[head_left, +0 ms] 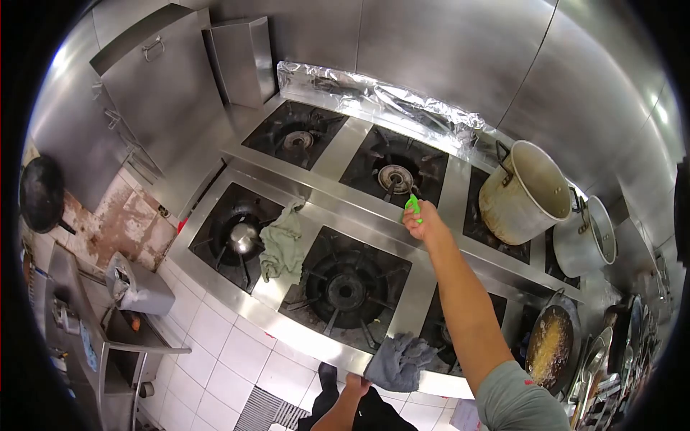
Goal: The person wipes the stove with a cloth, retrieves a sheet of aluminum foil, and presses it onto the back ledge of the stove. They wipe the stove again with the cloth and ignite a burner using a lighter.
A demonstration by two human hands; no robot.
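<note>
My right hand (pixel 423 221) reaches across the stove with its fingers wrapped round a bright green lighter (pixel 412 205). The lighter points at the back middle burner (pixel 395 179), whose ring shows no visible flame. Low at the stove's front edge (pixel 309 332), my left hand (pixel 356 386) is close beside a dark grey cloth (pixel 402 363) draped over that edge. The fingers of this hand are mostly hidden at the edge. In front of my body lies the large front middle burner (pixel 345 287).
A green cloth (pixel 282 244) lies by a metal ladle (pixel 244 238) on the front left burner. Two large pots (pixel 514 208) (pixel 575 248) stand at the right. Below them is a wok (pixel 532 352) with yellowish food, beside several utensils (pixel 596 366). Crumpled foil (pixel 431 108) lines the back.
</note>
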